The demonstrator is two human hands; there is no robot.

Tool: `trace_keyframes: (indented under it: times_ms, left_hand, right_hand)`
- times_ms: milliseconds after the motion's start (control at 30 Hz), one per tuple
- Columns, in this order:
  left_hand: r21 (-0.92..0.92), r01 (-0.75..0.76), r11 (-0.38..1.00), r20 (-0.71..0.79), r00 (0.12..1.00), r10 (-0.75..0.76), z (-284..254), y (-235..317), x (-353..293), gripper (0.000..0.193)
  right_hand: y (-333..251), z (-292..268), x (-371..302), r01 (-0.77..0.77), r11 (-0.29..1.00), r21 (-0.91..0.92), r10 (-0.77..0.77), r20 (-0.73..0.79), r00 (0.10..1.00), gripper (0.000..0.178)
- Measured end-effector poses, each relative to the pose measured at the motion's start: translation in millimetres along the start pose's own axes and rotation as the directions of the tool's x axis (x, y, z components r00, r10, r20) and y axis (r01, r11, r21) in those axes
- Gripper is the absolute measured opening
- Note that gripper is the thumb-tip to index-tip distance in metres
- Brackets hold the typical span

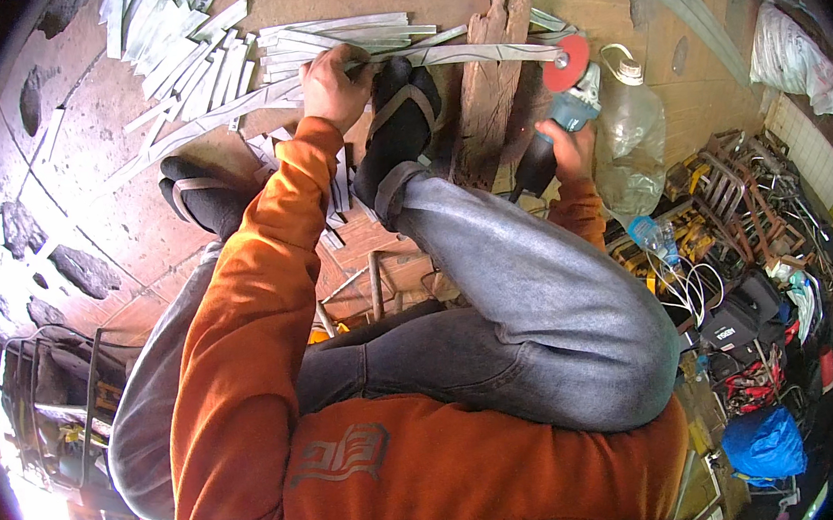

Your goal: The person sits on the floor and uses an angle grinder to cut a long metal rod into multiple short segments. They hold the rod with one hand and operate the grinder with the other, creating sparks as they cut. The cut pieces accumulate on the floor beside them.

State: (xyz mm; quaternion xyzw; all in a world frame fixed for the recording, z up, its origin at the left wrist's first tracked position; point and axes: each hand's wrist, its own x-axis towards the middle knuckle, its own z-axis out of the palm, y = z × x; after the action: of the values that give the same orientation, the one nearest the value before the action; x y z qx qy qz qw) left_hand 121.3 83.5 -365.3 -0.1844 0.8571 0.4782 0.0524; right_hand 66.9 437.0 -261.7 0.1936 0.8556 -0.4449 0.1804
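Note:
My left hand (334, 81) is closed on a long pale flat strip (488, 53) that runs left to right across the floor. The strip's right part lies over a rough wooden beam (499, 94). My right hand (570, 150) grips an angle grinder (574, 110) with a grey head and a dark body. Its red disc (566, 66) is at the right end of the strip; whether it touches cannot be made out. My right foot (402, 113), in a black sock and flip-flop, has its toes at the strip beside my left hand.
Short cut strips (186, 62) lie in piles at the far left, with more beyond my left hand. Right of the grinder stands a clear plastic jug (632, 142). Tools and metal parts (728, 193) crowd the right side, near a blue bag (764, 442). A metal-framed rack (52, 401) is at left.

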Motion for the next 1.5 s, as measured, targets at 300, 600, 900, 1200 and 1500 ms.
trace_keyframes:
  times_ms: [300, 600, 900, 1200, 1500]
  left_hand:
    - [0.094, -0.135, 0.986, -0.003, 0.991, 0.136, -1.5, -2.5, -2.7, 0.022]
    - [-0.086, -0.200, 0.976, 0.138, 0.968, 0.211, 10.2, 15.6, 20.9, 0.023]
    - [0.174, -0.150, 0.973, 0.028, 0.989, 0.148, -22.6, 9.6, 2.4, 0.020]
    - [0.019, -0.153, 0.988, 0.023, 0.988, 0.152, -1.2, -4.9, 7.7, 0.017]
    - [0.023, -0.132, 0.991, 0.045, 0.990, 0.131, 3.4, -15.3, 7.9, 0.018]
  right_hand:
    - [47.9, -9.8, -40.8, -0.068, 0.941, 0.330, 0.091, -0.057, 0.994, 0.052]
    - [24.0, -29.7, -25.9, 0.013, 0.999, 0.037, -0.019, 0.172, 0.985, 0.055]
    - [6.9, -70.4, 16.3, 0.136, 0.938, -0.318, -0.025, 0.328, 0.944, 0.055]
    - [-4.9, -78.0, 25.4, 0.289, 0.800, -0.526, -0.094, 0.365, 0.926, 0.048]
    - [-17.6, -89.5, 41.3, 0.302, 0.769, -0.563, -0.071, 0.395, 0.916, 0.055]
